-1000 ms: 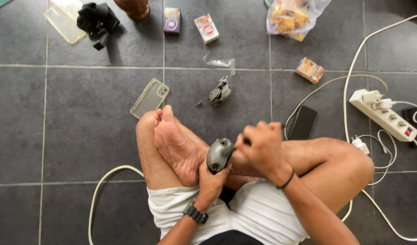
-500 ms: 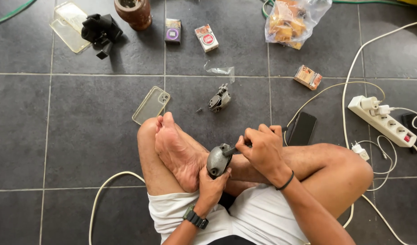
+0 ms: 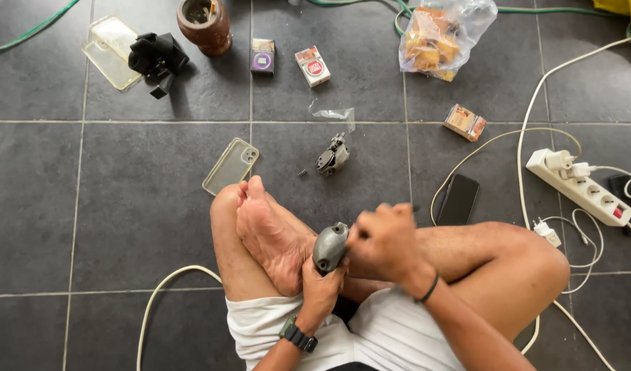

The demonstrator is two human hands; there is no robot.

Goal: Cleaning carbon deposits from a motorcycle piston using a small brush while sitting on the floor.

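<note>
Sitting cross-legged on the dark tiled floor [image 3: 68, 206], you gripped a small grey metal part [image 3: 330, 246] in your left hand [image 3: 320, 285], fingers wrapped around its lower end so that its rounded top stood clear above them. Your right hand [image 3: 382, 244] was clenched just beside the part, pressed against its right side; whether it held a tool could not be told, though a thin dark tip showed at its far edge. Both hands sat above your crossed legs, next to the upturned sole of your bare foot [image 3: 267, 233].

Beyond the hands, a second small metal assembly [image 3: 332, 156] lay on the floor with a tiny spring [image 3: 301, 173] just to its left and a scrap of clear plastic [image 3: 334, 114] further out. A clear phone case [image 3: 231, 165] lay near your knee on the left; a black phone [image 3: 458, 199] lay on the right. Further right sat a white power strip [image 3: 578, 187] with plugs and white cables. Well away from the hands stood a brown cup [image 3: 204, 25], a black bundled item [image 3: 156, 60], another clear case [image 3: 113, 51], three small cartons [image 3: 312, 66] and a clear bag of food [image 3: 444, 34].
</note>
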